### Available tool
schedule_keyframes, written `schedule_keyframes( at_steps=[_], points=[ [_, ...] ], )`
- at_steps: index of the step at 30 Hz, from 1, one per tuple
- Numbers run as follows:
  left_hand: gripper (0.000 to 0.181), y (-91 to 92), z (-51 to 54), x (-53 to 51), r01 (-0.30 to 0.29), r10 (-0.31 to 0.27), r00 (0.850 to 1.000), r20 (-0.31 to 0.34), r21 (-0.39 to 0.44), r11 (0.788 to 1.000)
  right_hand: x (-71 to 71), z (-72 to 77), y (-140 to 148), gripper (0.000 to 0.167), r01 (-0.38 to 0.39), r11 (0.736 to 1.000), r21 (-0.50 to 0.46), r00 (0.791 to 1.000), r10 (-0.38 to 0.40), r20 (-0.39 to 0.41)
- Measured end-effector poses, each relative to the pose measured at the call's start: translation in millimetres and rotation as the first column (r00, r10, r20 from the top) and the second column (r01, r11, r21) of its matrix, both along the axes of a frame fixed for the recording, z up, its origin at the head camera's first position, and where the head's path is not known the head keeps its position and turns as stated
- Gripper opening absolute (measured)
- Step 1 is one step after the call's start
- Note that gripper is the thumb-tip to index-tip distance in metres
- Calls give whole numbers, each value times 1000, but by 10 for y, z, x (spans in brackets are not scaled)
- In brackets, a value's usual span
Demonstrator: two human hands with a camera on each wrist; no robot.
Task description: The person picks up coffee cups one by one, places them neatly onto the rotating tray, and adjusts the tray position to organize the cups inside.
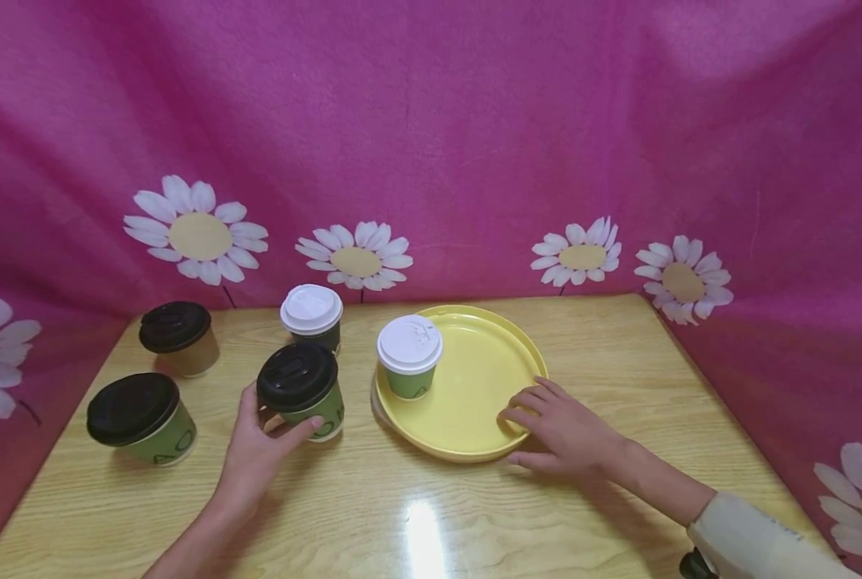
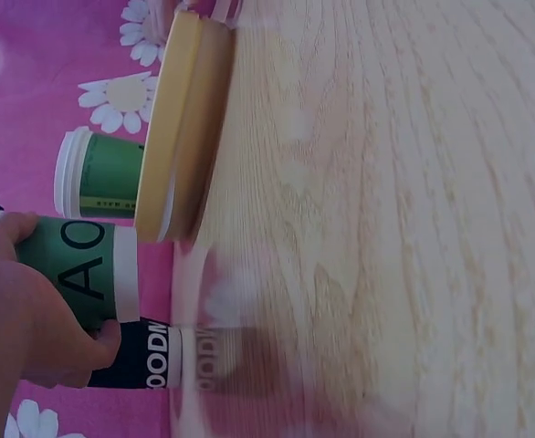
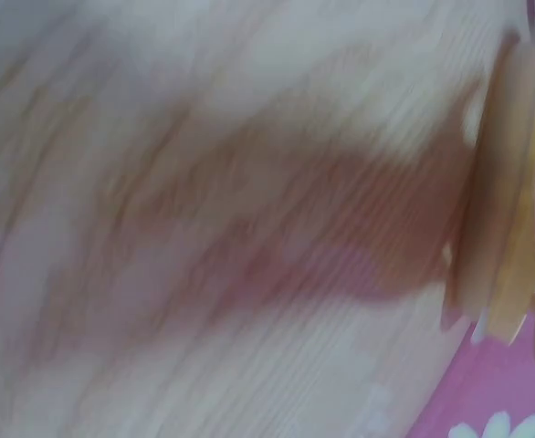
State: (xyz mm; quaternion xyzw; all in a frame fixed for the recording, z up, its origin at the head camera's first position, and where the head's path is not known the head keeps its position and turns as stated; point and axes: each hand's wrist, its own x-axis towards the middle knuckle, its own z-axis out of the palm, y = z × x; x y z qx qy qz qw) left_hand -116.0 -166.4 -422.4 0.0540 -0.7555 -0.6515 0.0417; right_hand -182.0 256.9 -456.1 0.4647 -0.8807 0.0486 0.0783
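Note:
A green paper cup with a black lid (image 1: 297, 378) is in my left hand (image 1: 257, 450). My thumb lies across its front, and its base is off the table in the left wrist view. To the right is a round yellow tray (image 1: 474, 394) with a raised rim. On its left side stands a green cup with a white lid (image 1: 410, 354). My right hand (image 1: 564, 426) grips the tray's right rim, fingers over the edge and thumb outside. In the right wrist view only part of that hand shows beside the rim.
Behind the held cup stands a black cup with a white lid (image 1: 312, 314). Further left are a brown cup with a black lid (image 1: 180, 338) and another green cup with a black lid (image 1: 143, 420). A pink flowered cloth (image 1: 467, 153) hangs behind the wooden table (image 1: 344, 515).

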Motion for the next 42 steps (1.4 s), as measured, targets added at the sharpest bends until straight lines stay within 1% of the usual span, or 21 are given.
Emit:
schedule_keyframes(
  at_steps=[4,8,15,19,23,29,34,37,42],
  points=[
    [84,43,7,13,43,-43,999,-10,-8,999,-85,-21,85,52,-38,999,-17,999,38,-35],
    [83,94,9,15,78,-78,997,-26,-4,997,-132,-39,125,52,-64,998,-12,997,63,-51],
    [82,174,31,21,104,-104,994,-39,-7,995,-163,-50,135,45,-101,995,7,994,101,-51],
    [81,220,36,15,124,-123,990,-67,11,992,-173,-55,135,43,-112,994,12,993,112,-44],
    [79,262,46,15,135,-132,987,-91,21,991,-179,-50,133,42,-113,993,13,993,114,-43],
    [79,327,64,7,146,-143,986,-84,33,989,-175,-53,130,42,-108,994,16,993,109,-40],
    [79,391,75,6,164,-160,983,-93,39,986,-153,-56,116,41,-99,995,4,994,99,-41],
    [80,438,78,-3,173,-168,981,-96,45,984,-130,-65,99,41,-85,996,-4,996,85,-39],
    [85,519,88,-25,177,-171,981,-94,64,982,-66,-82,52,41,-40,999,-8,999,40,-20]
  ],
)
